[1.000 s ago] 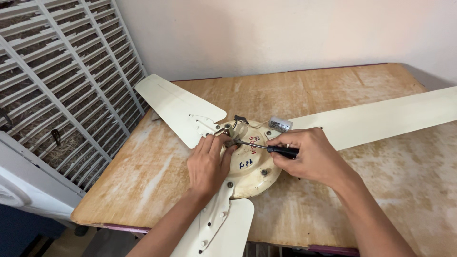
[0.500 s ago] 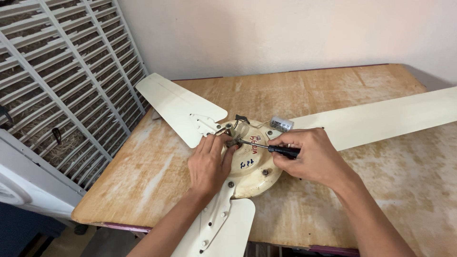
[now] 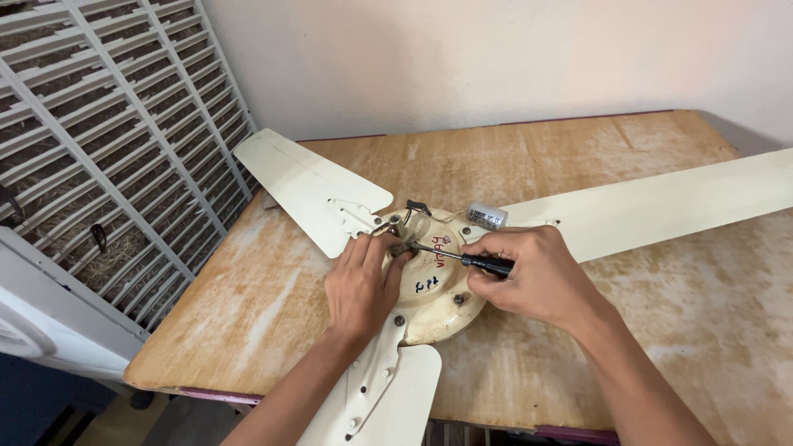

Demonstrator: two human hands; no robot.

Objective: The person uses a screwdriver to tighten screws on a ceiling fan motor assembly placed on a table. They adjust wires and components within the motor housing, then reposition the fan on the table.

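Little has shifted since the earlier frames: both hands stay on the hub of the ceiling fan (image 3: 429,289), and the screwdriver (image 3: 471,260) keeps almost the same slant, its tip a touch nearer the left fingers. The cream-coloured fan lies flat on a worn wooden table (image 3: 578,157), with the hub directly under both hands. The right hand (image 3: 537,277) is closed around the screwdriver's black handle, and the thin metal shaft runs leftward from it to a small fitting at the top of the hub. The left hand (image 3: 363,285) rests palm down on the hub's left side, fingers curled narrowly and pinching that small fitting where the screwdriver tip meets it. Just beyond the right hand a small silver cylinder (image 3: 487,216) sits at the hub's edge. One blade (image 3: 310,190) stretches away beyond the left hand, another (image 3: 661,206) reaches out past the right hand, and a third (image 3: 388,396) points back between the forearms. Left of the left hand stands a white slatted grille (image 3: 91,140)
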